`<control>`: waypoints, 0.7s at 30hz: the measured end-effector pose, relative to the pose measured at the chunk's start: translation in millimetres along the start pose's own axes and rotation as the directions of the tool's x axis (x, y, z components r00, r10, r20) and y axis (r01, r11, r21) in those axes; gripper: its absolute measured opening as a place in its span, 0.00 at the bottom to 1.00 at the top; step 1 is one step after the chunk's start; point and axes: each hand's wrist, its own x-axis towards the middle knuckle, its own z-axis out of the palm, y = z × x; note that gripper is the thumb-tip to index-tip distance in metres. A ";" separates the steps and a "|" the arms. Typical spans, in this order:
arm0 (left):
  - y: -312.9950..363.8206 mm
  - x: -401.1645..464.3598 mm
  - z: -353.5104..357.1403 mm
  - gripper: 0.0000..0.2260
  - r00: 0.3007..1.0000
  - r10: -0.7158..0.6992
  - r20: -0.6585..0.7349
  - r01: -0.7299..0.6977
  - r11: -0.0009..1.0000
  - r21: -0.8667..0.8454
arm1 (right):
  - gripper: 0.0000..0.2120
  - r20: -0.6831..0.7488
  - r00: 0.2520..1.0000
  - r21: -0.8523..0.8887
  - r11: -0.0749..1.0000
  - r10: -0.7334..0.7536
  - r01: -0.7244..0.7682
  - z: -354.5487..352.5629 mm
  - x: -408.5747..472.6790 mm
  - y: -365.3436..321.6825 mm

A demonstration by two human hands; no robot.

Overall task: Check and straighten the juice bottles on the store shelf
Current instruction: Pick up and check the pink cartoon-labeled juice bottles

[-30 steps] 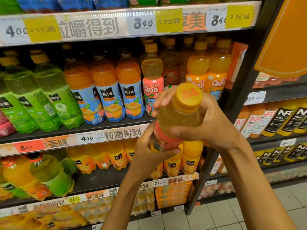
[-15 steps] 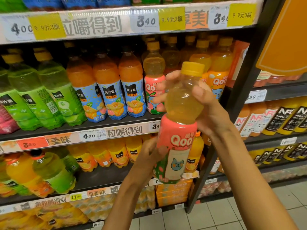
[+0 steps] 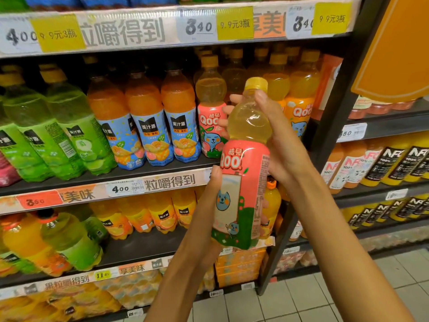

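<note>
We face a dark store shelf (image 3: 144, 176) stacked in tiers, its edges lined with price strips (image 3: 130, 31) and yellow promotion tags (image 3: 234, 23), with pale floor tiles (image 3: 325, 298) at the lower right. There is only the head view to go by. On the middle tier stand green bottles (image 3: 69, 135) at the left, then three orange bottles with blue labels (image 3: 148, 126), then a pink-labelled Qoo bottle (image 3: 210, 117) and orange-labelled ones (image 3: 299, 105) behind the hands. A neighbouring rack (image 3: 380, 129) to the right carries black-labelled juice bottles (image 3: 394, 163).

In front of the shelf, off its boards, we see the held Qoo bottle (image 3: 243, 163) nearly upright, yellow cap up and leaning slightly right, its pink label turned toward the camera. The left hand (image 3: 209, 205) comes up from below and grips the lower half of the bottle, thumb lying along the label's left edge with the fingers wrapped out of sight behind. The right hand (image 3: 276, 135) closes round the clear upper bulb just under the cap, thumb on the near right side, fingertips (image 3: 228, 110) showing past the bottle's left side. The bottle's base sits below the left palm, free of any surface.
</note>
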 end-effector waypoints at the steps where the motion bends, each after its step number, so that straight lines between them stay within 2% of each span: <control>1: -0.8 -0.5 2.4 0.30 1.000 0.002 0.016 -0.002 1.000 -0.013 | 0.16 0.008 0.999 0.079 0.996 0.043 -0.043 1.2 1.1 1.5; 3: -3.0 -1.0 4.7 0.30 1.000 -0.007 0.024 0.007 1.000 -0.005 | 0.13 0.019 0.993 0.166 0.979 0.113 -0.115 4.3 3.4 1.3; 4: -4.0 -0.6 3.7 0.30 1.000 -0.012 0.017 0.011 1.000 0.016 | 0.11 0.008 0.992 0.156 0.979 0.129 -0.129 4.9 4.9 0.2; 6: -1.0 -1.4 2.4 0.29 0.999 -0.006 -0.042 0.010 0.996 0.090 | 0.09 -0.055 0.990 0.077 0.990 0.126 -0.122 2.8 7.0 -1.5; 9: 4.5 -0.4 1.5 0.26 0.993 0.066 -0.094 -0.034 0.950 0.310 | 0.06 -0.145 0.988 -0.110 0.991 0.057 -0.073 -1.3 9.9 -1.6; 10: 4.6 0.5 2.8 0.25 0.991 0.090 -0.098 -0.048 0.928 0.370 | 0.07 -0.162 0.985 -0.142 0.987 0.050 -0.074 -1.2 10.5 -1.9; 12: 2.5 1.7 3.7 0.26 0.988 0.100 -0.118 -0.049 0.924 0.379 | 0.09 -0.163 0.984 -0.126 0.987 0.076 -0.098 -1.6 12.0 -2.7; 14: 1.8 0.9 4.3 0.26 0.991 0.080 -0.104 -0.046 0.953 0.299 | 0.10 -0.137 0.984 -0.039 0.992 0.112 -0.118 -4.0 12.8 -3.1; 17: 5.7 -3.1 10.0 0.27 0.999 0.003 0.048 -0.004 1.000 0.019 | 0.15 -0.064 0.982 0.153 0.974 0.177 -0.165 -6.5 12.2 -0.9; 19: 4.5 -4.8 13.8 0.28 0.991 -0.013 0.131 0.031 0.990 -0.139 | 0.20 0.015 0.972 0.299 0.927 0.233 -0.226 -5.6 13.2 -0.8; 21: 5.0 -3.3 16.6 0.29 0.980 -0.043 0.195 0.101 0.950 -0.295 | 0.21 0.039 0.963 0.332 0.905 0.267 -0.265 -5.5 16.3 0.6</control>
